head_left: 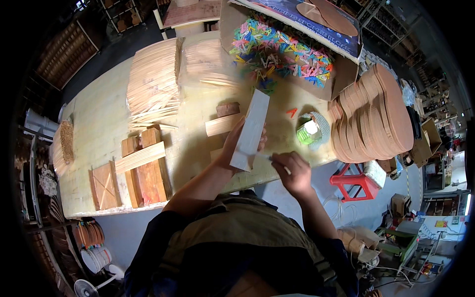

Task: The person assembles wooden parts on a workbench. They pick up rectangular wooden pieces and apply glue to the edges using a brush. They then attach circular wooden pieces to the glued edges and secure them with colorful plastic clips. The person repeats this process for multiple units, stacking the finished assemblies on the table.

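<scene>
My left hand is wrapped round a long pale rectangular block, held tilted over the near edge of the table. Close to the block's lower end, my right hand pinches a thin pale stick-like tool; its exact kind is too small to tell. Beyond my left hand lie a flat strip of light wood and a small brown block. To the right, a cut-open green and white carton sits in a grey wrap, with a red clothespin near it.
A cardboard box of colourful clothespins stands at the back. Bundles of thin wood strips lie at the far left, wooden jigs nearer. Guitar-shaped boards are stacked at right, above a red stool.
</scene>
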A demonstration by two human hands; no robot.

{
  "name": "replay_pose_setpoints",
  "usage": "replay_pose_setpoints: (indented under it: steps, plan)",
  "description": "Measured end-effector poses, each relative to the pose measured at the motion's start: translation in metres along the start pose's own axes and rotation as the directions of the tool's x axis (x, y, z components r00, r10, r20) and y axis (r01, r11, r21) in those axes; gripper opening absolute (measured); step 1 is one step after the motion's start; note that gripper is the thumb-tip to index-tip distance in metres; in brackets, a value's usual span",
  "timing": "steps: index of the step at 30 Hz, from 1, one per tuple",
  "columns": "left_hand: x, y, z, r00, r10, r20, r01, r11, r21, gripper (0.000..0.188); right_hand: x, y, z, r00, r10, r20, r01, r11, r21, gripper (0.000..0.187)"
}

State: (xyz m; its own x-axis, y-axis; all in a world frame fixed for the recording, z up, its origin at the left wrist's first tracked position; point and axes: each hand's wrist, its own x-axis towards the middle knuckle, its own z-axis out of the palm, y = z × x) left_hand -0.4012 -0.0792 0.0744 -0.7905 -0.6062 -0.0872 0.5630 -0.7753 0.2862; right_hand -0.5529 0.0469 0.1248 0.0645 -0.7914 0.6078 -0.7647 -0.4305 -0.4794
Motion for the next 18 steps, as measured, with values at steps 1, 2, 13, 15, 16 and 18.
replay_pose_setpoints:
  steps: [1,2,13,15,16,18]
  plan:
    - [-0.001,-0.003,0.0,1.0,0.003,0.006,-0.003,1.0,-0.02,0.053,-0.002,-0.001,0.0,0.997,-0.065,0.029,0.065,0.997,-0.029,0.025]
    - [0.0,-0.002,0.001,1.0,0.01,0.016,-0.009,0.999,-0.036,0.053,-0.002,-0.001,0.001,0.989,-0.134,0.056,0.137,0.989,-0.056,0.025]
    - [0.0,0.011,-0.002,0.999,0.022,0.024,-0.02,0.996,-0.089,0.052,-0.01,-0.003,-0.013,0.981,-0.15,0.127,0.146,0.989,0.036,0.02]
    - [-0.002,0.01,-0.004,1.0,0.019,0.006,-0.019,0.995,-0.094,0.051,-0.011,-0.006,-0.014,0.984,-0.14,0.112,0.137,0.99,0.037,0.02]
    - [-0.002,0.011,-0.005,1.0,0.009,0.009,-0.008,0.996,-0.09,0.05,-0.007,-0.003,-0.014,0.991,-0.116,0.074,0.116,0.993,-0.002,0.021]
    - [0.0,0.01,-0.003,1.0,-0.011,0.028,0.013,0.996,-0.09,0.05,-0.007,0.009,-0.012,1.0,-0.01,0.021,0.012,0.998,-0.059,0.023]
